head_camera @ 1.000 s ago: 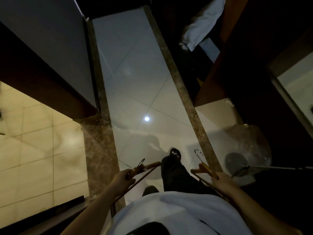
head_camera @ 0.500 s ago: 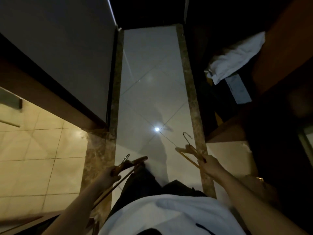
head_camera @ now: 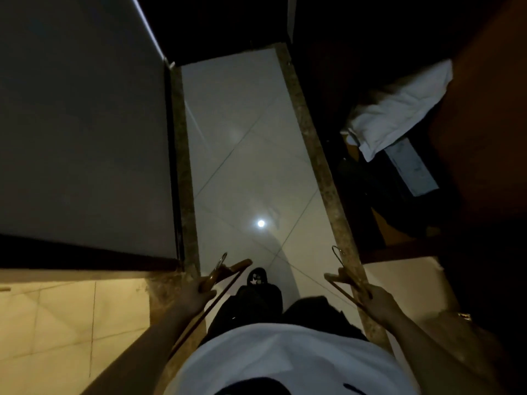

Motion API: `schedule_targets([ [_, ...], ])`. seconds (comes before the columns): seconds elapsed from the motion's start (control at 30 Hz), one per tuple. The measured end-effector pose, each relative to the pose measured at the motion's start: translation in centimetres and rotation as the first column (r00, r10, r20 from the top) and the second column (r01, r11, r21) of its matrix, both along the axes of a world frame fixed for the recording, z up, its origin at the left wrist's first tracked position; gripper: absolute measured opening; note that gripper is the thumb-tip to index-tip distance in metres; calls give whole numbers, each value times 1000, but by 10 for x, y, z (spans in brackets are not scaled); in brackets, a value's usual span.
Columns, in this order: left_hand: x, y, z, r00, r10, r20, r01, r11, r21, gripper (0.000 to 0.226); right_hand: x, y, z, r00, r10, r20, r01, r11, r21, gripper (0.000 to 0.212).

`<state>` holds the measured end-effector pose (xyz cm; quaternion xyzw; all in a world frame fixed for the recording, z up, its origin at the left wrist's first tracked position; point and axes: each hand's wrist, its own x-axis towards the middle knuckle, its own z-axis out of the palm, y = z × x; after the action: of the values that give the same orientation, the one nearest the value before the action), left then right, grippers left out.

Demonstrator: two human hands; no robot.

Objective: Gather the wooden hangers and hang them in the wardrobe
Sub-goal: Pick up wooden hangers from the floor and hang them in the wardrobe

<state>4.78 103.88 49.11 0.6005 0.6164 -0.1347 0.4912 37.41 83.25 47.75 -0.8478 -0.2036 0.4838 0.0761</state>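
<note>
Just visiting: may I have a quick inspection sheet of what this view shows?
Surface: tiled floor, pale and glossy, with a lamp reflection.
Job's things: left hanger and right hanger, wooden with metal hooks, both carried above the floor.
Clutter: white cloth lying in the dark recess on the right.
Hands: left hand grips the left hanger; right hand grips the right hanger.
Cables: nothing seen.
Surroundings: dim light; dark panel on the left; marble strip edging the floor.

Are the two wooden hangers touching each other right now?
Apart. The head view shows the left hand gripping the left hanger and the right hand the right hanger, with floor plainly between them.
</note>
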Motion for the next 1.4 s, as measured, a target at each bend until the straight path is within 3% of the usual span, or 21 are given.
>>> schedule_targets([
  [0.27,99,121,12,976,-178,127,173,983,55,37,36,60,-2,992,-122,27,123,991,-57,35],
  [0.4,137,159,7,975,-172,138,169,985,35,34,72,98,-15,983,-183,-1,182,980,-78,34],
  [0.73,223,265,-5,982,-189,-11,190,981,51,28,216,254,8,967,-218,-129,233,965,120,32],
  [0.87,281,310,2,963,-269,12,267,959,96,33,266,294,29,969,-222,-106,238,954,180,30],
  [1.0,353,349,20,934,-341,110,324,935,147,30,304,312,38,940,-330,-84,340,914,221,29],
  [1.17,450,392,35,818,-525,233,492,850,188,12,326,323,54,832,-552,-59,545,792,276,19],
  [1.27,512,409,46,696,-652,301,609,758,232,6,334,331,63,712,-703,-10,659,663,356,22],
  [1.4,586,423,70,496,-786,369,756,600,263,20,341,348,76,533,-846,27,766,495,409,17],
])
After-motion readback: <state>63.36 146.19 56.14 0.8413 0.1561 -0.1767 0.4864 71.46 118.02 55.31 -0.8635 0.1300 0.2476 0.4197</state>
